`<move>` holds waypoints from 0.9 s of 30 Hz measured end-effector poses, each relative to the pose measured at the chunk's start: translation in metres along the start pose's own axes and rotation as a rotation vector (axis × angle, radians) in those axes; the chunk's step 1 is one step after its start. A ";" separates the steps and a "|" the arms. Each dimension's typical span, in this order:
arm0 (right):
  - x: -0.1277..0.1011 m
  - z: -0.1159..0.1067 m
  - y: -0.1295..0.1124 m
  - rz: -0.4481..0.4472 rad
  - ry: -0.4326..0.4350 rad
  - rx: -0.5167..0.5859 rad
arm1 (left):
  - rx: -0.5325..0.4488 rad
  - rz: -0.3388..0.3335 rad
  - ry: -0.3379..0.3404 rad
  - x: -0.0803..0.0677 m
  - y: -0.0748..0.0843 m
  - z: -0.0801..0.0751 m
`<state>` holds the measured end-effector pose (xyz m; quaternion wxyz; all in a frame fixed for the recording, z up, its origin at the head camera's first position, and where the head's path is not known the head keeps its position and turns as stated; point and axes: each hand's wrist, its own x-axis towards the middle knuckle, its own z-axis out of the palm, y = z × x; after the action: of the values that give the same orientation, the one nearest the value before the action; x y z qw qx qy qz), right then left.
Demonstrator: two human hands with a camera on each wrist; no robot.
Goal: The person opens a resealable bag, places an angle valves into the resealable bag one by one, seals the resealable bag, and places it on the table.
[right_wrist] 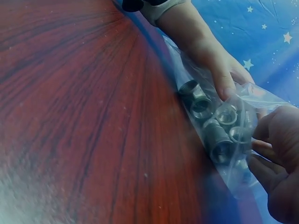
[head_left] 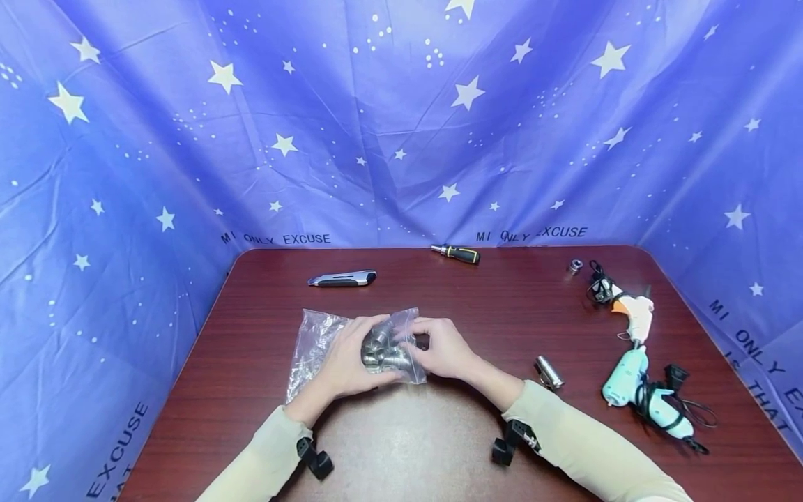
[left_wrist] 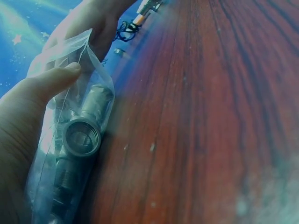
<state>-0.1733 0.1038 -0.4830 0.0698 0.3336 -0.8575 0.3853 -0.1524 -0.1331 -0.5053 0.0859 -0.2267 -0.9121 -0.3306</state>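
Note:
A clear plastic bag (head_left: 314, 341) of threaded metal pipe fittings (head_left: 379, 352) lies near the middle of the table. My left hand (head_left: 351, 355) holds it from the left, thumb along the near side and fingers over the far side. In the left wrist view that thumb presses on the plastic above a round threaded fitting (left_wrist: 81, 136). At the bag's right end, my right hand (head_left: 445, 348) grips with bent fingers and thumb, some fingertips showing through the plastic. Several fittings (right_wrist: 219, 142) bunch beside this hand in the right wrist view.
Behind the bag lie a utility knife (head_left: 342, 279) and a screwdriver (head_left: 456, 254). To the right are a loose metal fitting (head_left: 548, 372), a small metal ring-like piece (head_left: 575, 266), a white-and-orange glue gun (head_left: 638, 314) and a light-blue glue gun (head_left: 626, 376) with wound cords.

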 end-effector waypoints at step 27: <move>-0.049 -0.146 0.031 0.294 -0.021 -0.334 | -0.008 -0.008 -0.018 0.000 0.001 -0.002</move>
<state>-0.1750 0.2476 -0.4197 0.0581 0.1928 -0.9495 0.2406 -0.1520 -0.1340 -0.5034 0.0758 -0.2265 -0.9124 -0.3324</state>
